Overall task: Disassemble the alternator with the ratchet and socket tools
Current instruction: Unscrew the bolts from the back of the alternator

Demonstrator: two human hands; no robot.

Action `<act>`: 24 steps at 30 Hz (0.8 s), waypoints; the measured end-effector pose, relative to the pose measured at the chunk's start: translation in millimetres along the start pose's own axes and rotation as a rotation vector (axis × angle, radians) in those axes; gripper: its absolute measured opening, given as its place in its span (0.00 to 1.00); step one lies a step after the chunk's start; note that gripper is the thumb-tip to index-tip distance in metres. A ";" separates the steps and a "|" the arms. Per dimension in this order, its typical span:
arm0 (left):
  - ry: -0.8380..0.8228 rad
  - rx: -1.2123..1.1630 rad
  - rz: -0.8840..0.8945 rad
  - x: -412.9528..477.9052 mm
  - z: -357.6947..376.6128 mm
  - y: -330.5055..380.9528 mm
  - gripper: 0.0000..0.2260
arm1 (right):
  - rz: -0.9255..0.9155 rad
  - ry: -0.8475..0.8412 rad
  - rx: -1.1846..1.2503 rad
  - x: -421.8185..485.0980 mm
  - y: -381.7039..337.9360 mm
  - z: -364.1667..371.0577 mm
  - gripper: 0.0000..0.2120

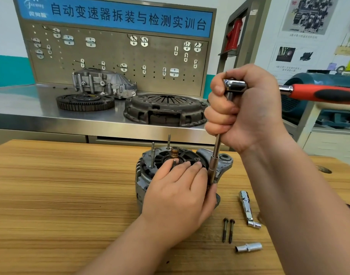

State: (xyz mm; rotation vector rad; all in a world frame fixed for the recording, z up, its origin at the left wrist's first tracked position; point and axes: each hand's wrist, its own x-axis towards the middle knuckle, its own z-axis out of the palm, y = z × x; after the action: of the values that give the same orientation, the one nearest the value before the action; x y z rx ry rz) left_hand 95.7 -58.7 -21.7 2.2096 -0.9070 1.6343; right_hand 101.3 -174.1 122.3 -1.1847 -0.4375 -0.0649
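The left hand [176,195] reaches over the striped wooden table [61,185] and rests flat, fingers straight, on the grey ribbed metal alternator [143,175]. Above it, the right hand [247,108] has its grip wrapped round the chrome ratchet with red-and-black handle [319,94]. The ratchet's long socket extension [216,147] stands upright beside the left fingertips. Right of them lie a chrome jointed adapter [247,209], two dark bolts [227,230] and a silver socket [248,247].

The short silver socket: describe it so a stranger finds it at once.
Start at the alternator on the wooden table. To its right lie two dark bolts and a long chrome extension. The socket lies nearest the camera, short and hollow-ended.
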 end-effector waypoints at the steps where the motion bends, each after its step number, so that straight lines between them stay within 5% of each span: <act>1: -0.002 0.002 -0.007 0.2 0.0 0.5 0.13 | 0.003 -0.008 0.002 0.4 -0.5 -1.1 0.19; 10: -0.032 0.002 -0.029 1.1 -0.7 0.3 0.13 | 0.062 -0.082 0.015 3.3 -4.0 -5.6 0.16; 16: 0.068 -0.207 -0.037 -6.9 -9.3 -22.1 0.12 | 0.137 -0.212 0.118 5.6 2.9 4.8 0.13; 24: -0.158 -0.341 -0.206 0.8 -24.8 -16.5 0.17 | 0.163 -0.381 0.118 5.3 4.9 12.8 0.15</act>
State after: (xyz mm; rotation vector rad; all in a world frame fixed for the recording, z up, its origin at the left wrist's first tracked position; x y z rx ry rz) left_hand 86.7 -32.9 -9.9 2.1297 -0.8870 1.1331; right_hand 103.8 -159.6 123.8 -1.1131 -0.6673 0.3287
